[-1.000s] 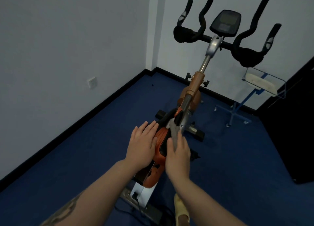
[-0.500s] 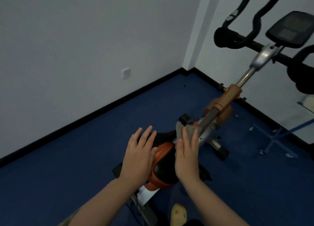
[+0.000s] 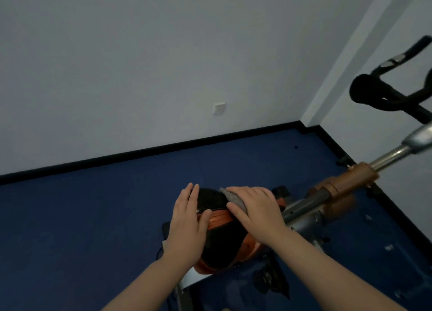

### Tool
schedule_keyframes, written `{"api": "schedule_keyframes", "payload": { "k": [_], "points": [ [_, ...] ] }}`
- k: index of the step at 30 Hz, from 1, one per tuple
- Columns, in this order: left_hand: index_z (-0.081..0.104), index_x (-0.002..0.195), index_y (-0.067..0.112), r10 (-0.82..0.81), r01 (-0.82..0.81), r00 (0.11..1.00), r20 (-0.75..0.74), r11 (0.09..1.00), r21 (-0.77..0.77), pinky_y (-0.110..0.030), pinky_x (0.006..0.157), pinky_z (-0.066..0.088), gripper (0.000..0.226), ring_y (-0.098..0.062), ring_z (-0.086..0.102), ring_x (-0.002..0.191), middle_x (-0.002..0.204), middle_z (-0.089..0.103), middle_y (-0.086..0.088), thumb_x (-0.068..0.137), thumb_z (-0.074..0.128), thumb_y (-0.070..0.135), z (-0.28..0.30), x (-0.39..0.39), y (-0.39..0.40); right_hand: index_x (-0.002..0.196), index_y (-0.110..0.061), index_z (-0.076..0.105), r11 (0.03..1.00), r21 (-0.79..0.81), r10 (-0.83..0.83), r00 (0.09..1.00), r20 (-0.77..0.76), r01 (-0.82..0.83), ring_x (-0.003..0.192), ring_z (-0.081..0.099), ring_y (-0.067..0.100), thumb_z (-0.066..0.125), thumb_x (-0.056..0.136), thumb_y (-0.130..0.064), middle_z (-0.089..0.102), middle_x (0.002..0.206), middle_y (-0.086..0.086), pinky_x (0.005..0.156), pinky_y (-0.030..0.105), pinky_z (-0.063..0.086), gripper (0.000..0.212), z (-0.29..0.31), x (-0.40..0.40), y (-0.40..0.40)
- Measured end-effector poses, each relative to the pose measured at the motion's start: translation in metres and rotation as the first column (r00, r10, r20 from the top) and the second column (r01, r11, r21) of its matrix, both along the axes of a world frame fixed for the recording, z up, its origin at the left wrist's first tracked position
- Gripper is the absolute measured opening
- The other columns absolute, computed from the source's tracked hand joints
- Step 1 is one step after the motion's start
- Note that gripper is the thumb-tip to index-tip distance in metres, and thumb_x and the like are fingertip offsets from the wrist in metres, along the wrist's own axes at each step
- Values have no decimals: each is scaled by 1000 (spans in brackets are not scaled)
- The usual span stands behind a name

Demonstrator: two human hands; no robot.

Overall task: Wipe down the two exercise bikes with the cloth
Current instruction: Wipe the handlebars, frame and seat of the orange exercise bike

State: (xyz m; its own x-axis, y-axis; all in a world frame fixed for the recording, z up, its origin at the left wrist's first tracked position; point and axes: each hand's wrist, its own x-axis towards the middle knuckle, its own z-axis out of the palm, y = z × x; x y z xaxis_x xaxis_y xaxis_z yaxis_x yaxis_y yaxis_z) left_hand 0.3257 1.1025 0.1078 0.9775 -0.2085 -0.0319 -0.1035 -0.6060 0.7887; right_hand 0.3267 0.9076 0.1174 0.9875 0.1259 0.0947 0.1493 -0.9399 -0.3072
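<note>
An orange and black exercise bike (image 3: 341,189) stands on the blue carpet, its black handlebars (image 3: 383,95) at the right edge. Its black and orange saddle (image 3: 219,238) sits right below me. My left hand (image 3: 187,222) rests flat on the saddle's left side, fingers straight. A grey cloth (image 3: 233,198) lies on the saddle's front part, and my right hand (image 3: 254,210) presses it down with flat fingers. Only one bike is in view.
White walls meet in a corner at the upper right, with a black skirting board along the floor. A white wall socket (image 3: 219,108) sits low on the left wall. Blue carpet (image 3: 81,229) stretches to my left. A black pedal (image 3: 268,280) hangs below the saddle.
The view has swung left and down, pushing the handlebars to the right edge. My right hand has slid the cloth from the frame post back onto the saddle. My left hand stays on the saddle.
</note>
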Motion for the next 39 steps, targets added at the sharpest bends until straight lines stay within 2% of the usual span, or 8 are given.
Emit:
{"api": "schedule_keyframes", "payload": {
  "k": [5, 13, 20, 25, 28, 30, 34, 39],
  "points": [
    [18, 154, 27, 32, -33, 999, -11, 998, -55, -32, 122, 12, 62, -3, 5, 147, 161, 10, 14, 101, 47, 33, 4, -4, 0, 126, -47, 49, 983, 162, 119, 973, -196, -88, 99, 62, 6, 31, 99, -56, 65, 113, -20, 81, 33, 48, 34, 16, 25, -3],
    [2, 156, 28, 141, -143, 989, 36, 988, 56, -24, 120, 12, 75, -1, 4, 147, 162, 2, 15, 98, 49, 39, 2, -22, -5, 135, -38, 47, 984, 136, 165, 863, -477, -113, 119, 52, 20, 21, 104, -44, 54, 138, -6, 95, 39, 44, 41, 16, 62, 18],
    [-1, 154, 30, 220, -222, 975, -26, 973, -60, -32, 120, 20, 90, -4, 12, 147, 161, 8, 13, 90, 60, 49, 3, -34, -11, 133, -53, 45, 899, 390, 372, 814, -445, -198, 126, 46, 5, 15, 103, -52, 52, 136, -19, 107, 32, 37, 42, 12, 67, 25],
    [4, 155, 27, 287, -312, 943, -169, 939, -144, -37, 118, 29, 106, -8, 25, 143, 159, 19, 7, 79, 70, 57, 1, -37, -10, 135, -60, 37, 879, 221, 475, 820, -320, -423, 138, 31, -1, 17, 98, -57, 39, 145, -26, 108, 33, 35, 42, 12, 64, 43],
    [3, 154, 32, 294, -345, 919, -264, 922, -175, -27, 107, 36, 114, -5, 36, 130, 153, 26, 10, 70, 71, 65, -3, -38, -10, 121, -63, 47, 844, 400, 499, 798, -338, -358, 111, 43, -23, 27, 102, -50, 51, 112, -47, 103, 28, 35, 30, 17, 68, 39],
    [0, 153, 37, 262, -334, 914, -310, 920, -205, -23, 100, 38, 119, -2, 41, 124, 148, 32, 11, 65, 73, 68, -6, -39, -8, 121, -52, 54, 869, 399, 439, 830, -344, -294, 95, 51, -21, 27, 102, -50, 56, 99, -46, 95, 33, 41, 33, 15, 70, 40],
    [1, 148, 49, 226, -324, 914, -336, 906, -272, -10, 86, 42, 123, 8, 51, 111, 131, 45, 22, 54, 77, 71, -10, -40, -4, 123, -56, 50, 810, 268, 581, 774, -250, -522, 132, 36, -3, 25, 96, -59, 43, 139, -27, 104, 32, 35, 37, 9, 70, 49],
    [3, 146, 50, 203, -354, 888, -413, 876, -329, -25, 98, 48, 132, 2, 53, 113, 131, 45, 18, 44, 84, 70, -14, -38, -3, 103, -48, 63, 833, 409, 515, 790, -332, -372, 112, 50, -8, 29, 101, -49, 59, 114, -31, 95, 31, 40, 35, 17, 84, 55]
  ]
}}
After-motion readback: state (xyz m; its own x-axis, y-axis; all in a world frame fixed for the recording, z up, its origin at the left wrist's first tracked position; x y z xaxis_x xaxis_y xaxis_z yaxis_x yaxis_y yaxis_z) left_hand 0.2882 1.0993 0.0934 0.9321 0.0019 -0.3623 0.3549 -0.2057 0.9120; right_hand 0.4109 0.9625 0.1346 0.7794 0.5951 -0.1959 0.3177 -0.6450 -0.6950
